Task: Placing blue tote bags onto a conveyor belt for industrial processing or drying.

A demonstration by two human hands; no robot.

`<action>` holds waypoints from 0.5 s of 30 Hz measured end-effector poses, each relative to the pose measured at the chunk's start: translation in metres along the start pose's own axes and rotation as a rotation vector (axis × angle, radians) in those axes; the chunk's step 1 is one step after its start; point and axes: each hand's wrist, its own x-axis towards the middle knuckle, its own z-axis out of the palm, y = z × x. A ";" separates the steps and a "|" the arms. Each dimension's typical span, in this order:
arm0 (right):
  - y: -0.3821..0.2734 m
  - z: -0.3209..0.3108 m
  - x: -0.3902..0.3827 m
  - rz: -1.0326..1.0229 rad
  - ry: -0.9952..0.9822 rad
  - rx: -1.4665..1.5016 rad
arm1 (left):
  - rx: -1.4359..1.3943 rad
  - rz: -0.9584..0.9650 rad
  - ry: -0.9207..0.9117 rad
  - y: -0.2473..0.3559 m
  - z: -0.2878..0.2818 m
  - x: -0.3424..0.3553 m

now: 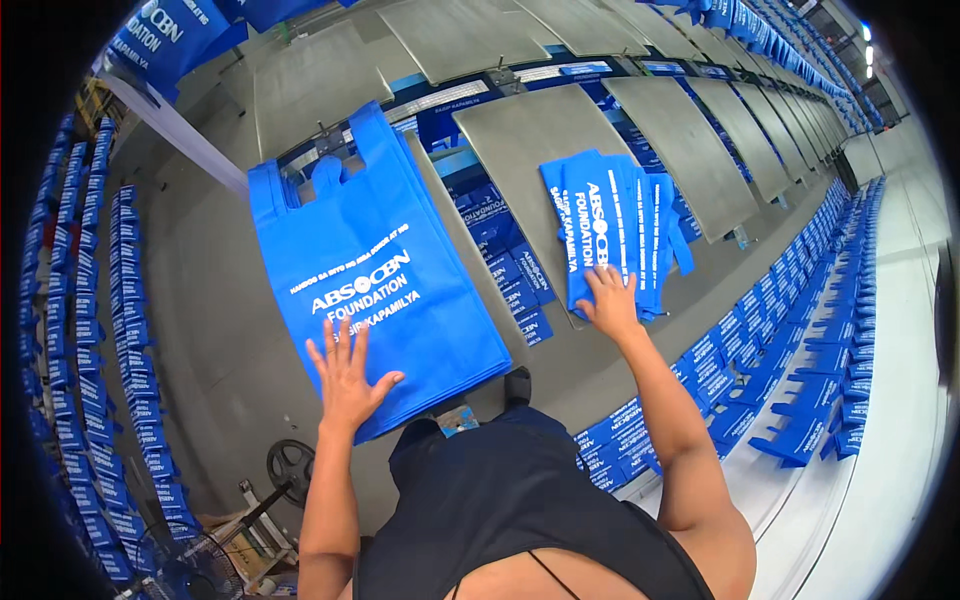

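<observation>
A stack of blue fabric tote bags (350, 240) with white print lies flat on a board to the left, handles pointing away from me. My left hand (350, 375) rests on the lower part of its top bag, fingers spread. To the right, a pile of folded blue bags (570, 210) lies overlapped on a second grey board (520, 120). My right hand (610, 300) is on the near end of the folded bags, fingers stretched out. What lies beneath its palm is hidden.
More grey boards (680, 150) run in rows into the distance. Blue bags (500, 240) hang or lie below, between the boards. Long rows of hanging blue bags line the left (145, 350) and the right (800, 330). A black handwheel (291, 472) stands at lower left.
</observation>
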 end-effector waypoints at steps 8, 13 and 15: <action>-0.009 0.029 -0.007 -0.058 0.090 -0.064 | -0.265 0.386 0.063 0.089 0.004 0.041; 0.002 -0.026 0.013 -0.037 0.426 0.315 | -0.387 0.399 0.141 0.104 0.000 0.052; 0.002 -0.081 0.027 -0.010 0.582 0.414 | -0.452 0.423 0.189 0.110 -0.003 0.069</action>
